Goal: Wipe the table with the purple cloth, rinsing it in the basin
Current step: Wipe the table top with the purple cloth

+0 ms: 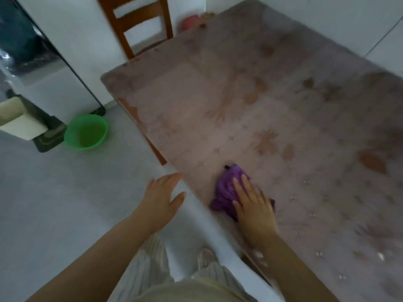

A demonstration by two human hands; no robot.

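Note:
The purple cloth [227, 189] lies bunched on the table [272, 118] near its front left edge. My right hand [253, 203] presses flat on the cloth's right side, fingers spread and pointing away from me. My left hand [162, 196] hovers open beside the table's edge, above the floor, holding nothing. The green basin [86, 132] with water stands on the floor to the left, well away from both hands. The table has a pinkish patterned cover.
A wooden chair [139, 25] stands at the table's far left corner. A tall appliance [50, 68] and a cream box on a dark stand [24, 120] sit behind the basin. Grey floor [65, 192] stretches left of the table. A reddish object [192, 22] lies at the far edge.

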